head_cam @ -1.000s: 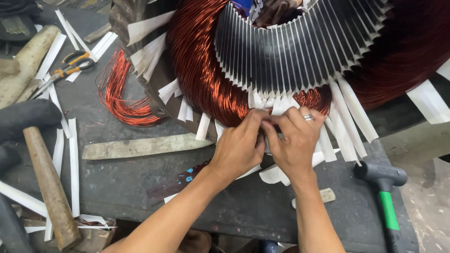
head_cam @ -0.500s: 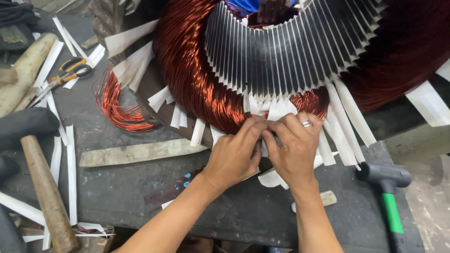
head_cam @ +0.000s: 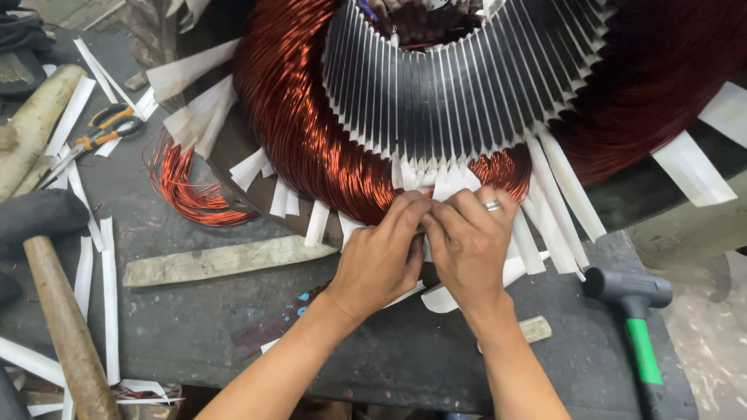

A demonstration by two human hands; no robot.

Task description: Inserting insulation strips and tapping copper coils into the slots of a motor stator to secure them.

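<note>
Since half a second ago my hands have stayed together at the bottom edge of the motor core (head_cam: 459, 101); only the view has drifted a little, and my fingers are curled tighter. My left hand (head_cam: 381, 257) and right hand (head_cam: 467, 245) both pinch the white paper strips (head_cam: 436, 180) that stick out of the core's slots, knuckles touching. A silver ring sits on my right hand.

The core is a ring of thin dark steel fins, ribbed and matte. Around it bulge glossy copper windings (head_cam: 311, 132), fine strands packed into a smooth reddish band. More stiff white paper strips fan out below the core, flat and narrow.

Left of the core lies a loose bundle of copper wire (head_cam: 183, 190), and beyond it orange-handled scissors (head_cam: 105, 132). Below the core, on the grimy dark table (head_cam: 373, 358), lies a flat wooden wedge (head_cam: 226, 258), worn and pale. Right of the core stands a black mallet (head_cam: 634, 299) with a green handle.
</note>
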